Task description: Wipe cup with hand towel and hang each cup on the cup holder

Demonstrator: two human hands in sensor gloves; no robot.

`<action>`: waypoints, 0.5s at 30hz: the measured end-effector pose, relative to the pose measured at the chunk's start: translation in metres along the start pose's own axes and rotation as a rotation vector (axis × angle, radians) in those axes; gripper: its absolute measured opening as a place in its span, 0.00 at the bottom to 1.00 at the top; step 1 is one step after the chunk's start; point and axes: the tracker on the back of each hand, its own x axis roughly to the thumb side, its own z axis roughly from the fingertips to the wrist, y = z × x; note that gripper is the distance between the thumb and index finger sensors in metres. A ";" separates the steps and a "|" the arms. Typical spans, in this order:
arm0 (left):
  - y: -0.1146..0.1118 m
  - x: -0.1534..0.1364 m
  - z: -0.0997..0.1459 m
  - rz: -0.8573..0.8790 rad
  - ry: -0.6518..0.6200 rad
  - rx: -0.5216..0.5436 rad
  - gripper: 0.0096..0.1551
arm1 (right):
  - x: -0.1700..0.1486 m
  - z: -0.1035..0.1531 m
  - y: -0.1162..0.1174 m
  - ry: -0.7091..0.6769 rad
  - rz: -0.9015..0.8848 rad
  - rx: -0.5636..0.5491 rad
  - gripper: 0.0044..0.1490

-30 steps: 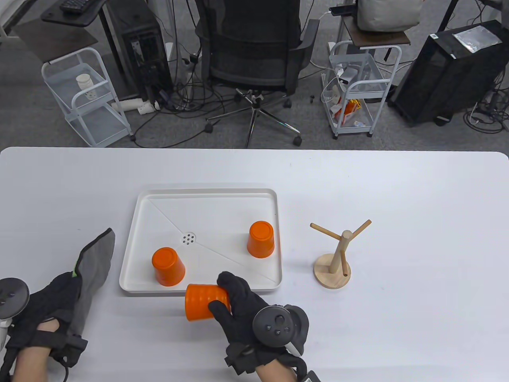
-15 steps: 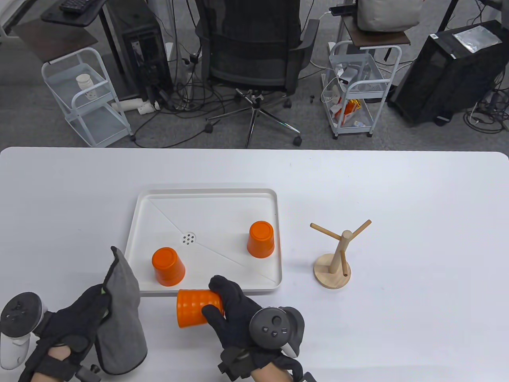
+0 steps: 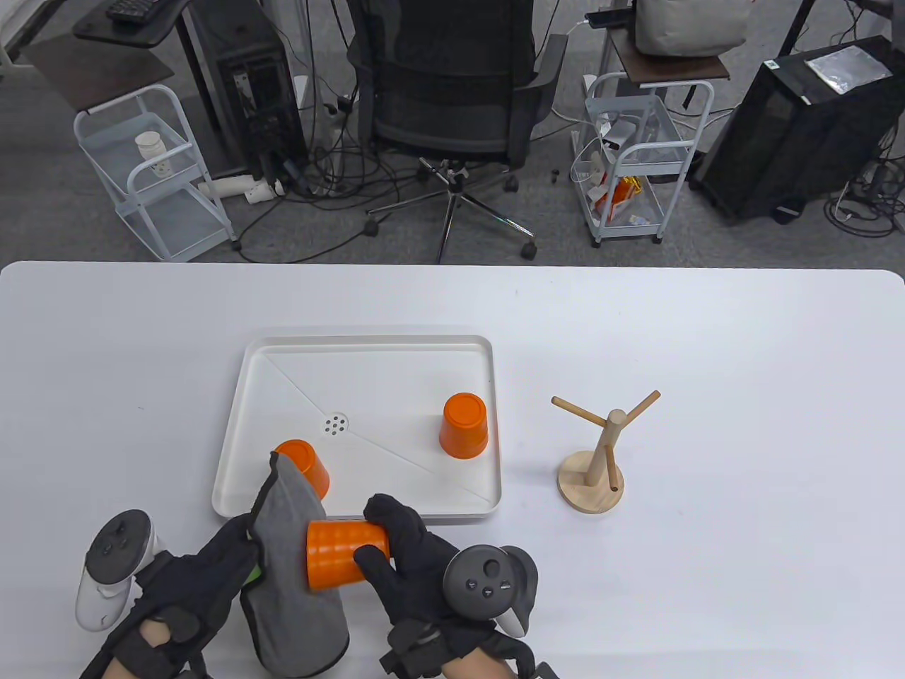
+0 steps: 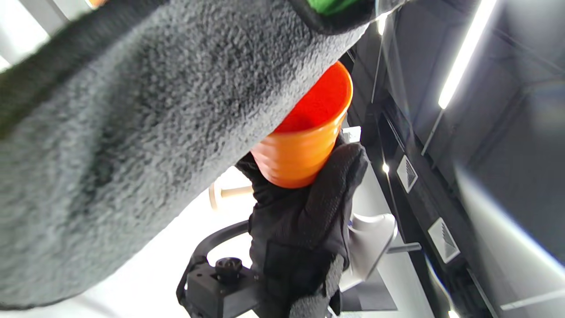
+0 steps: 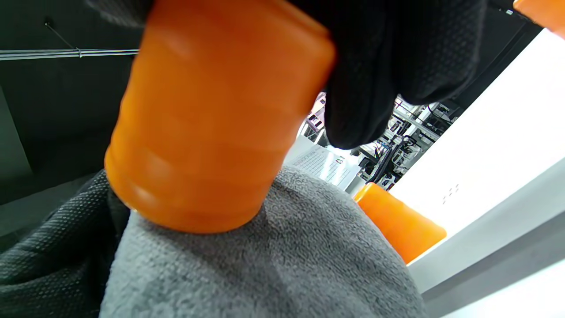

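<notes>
- The held cup (image 3: 346,553) was gripped on its side by the right hand (image 3: 417,566), fingers and thumb curled round the base end, open mouth turned to the left, in front of the tray's near edge.
- The grey hand towel (image 3: 297,566) was held up by the left hand (image 3: 205,587), fingers closed on its edge; the cloth hung just beside the cup's mouth and appeared to be touching the rim.
- In the left wrist view the towel (image 4: 132,132) was seen overlapping the open rim of the cup (image 4: 304,145).
- Two more orange cups were left upside down in the white tray (image 3: 368,346): the near-left cup (image 3: 304,460), partly hidden behind the towel, and the right cup (image 3: 464,426).
- The wooden cup holder (image 3: 597,453) was seen standing right of the tray, apart from it, pegs bare.
</notes>
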 end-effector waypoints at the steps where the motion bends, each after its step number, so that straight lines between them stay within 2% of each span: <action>1: -0.001 0.000 -0.001 0.005 -0.005 -0.012 0.33 | 0.000 0.000 0.000 -0.001 -0.004 0.002 0.45; 8: -0.013 -0.004 -0.011 0.040 -0.104 -0.174 0.37 | -0.001 0.000 -0.001 0.011 -0.051 0.001 0.45; 15: -0.024 -0.006 -0.017 -0.009 -0.132 -0.255 0.39 | -0.003 0.000 -0.001 0.017 -0.092 0.011 0.45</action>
